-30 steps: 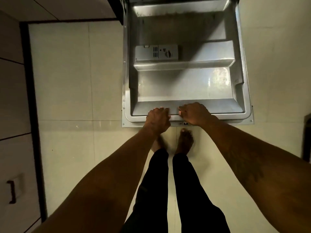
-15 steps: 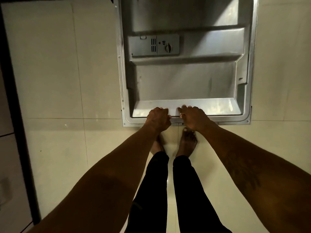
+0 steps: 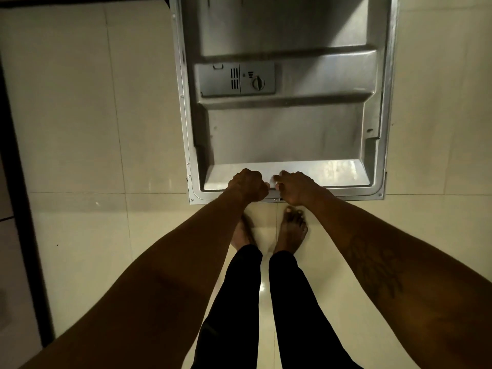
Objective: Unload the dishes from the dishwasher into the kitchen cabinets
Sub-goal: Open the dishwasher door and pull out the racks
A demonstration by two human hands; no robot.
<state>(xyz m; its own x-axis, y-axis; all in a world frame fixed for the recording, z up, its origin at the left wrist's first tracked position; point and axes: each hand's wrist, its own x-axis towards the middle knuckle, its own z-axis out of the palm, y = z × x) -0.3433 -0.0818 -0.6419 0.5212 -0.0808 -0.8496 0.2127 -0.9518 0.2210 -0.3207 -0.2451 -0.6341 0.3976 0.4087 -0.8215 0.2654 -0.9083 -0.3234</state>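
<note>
The dishwasher door (image 3: 287, 134) lies folded down flat in front of me, its steel inner face up. A grey detergent dispenser (image 3: 237, 79) sits on its left half. My left hand (image 3: 247, 185) grips the door's near edge with curled fingers. My right hand (image 3: 296, 188) grips the same edge beside it, the two hands almost touching. No dishes or racks are in view; the dishwasher's inside lies beyond the top of the frame.
Pale floor tiles (image 3: 93, 115) spread to the left and right of the door. A dark cabinet edge (image 3: 18, 195) runs down the far left. My bare feet (image 3: 291, 230) stand just under the door's near edge.
The view has dropped and moved closer, so the door fills more of the frame and the dishwasher's opening is gone from the top. Both hands keep their grip on the near edge.
</note>
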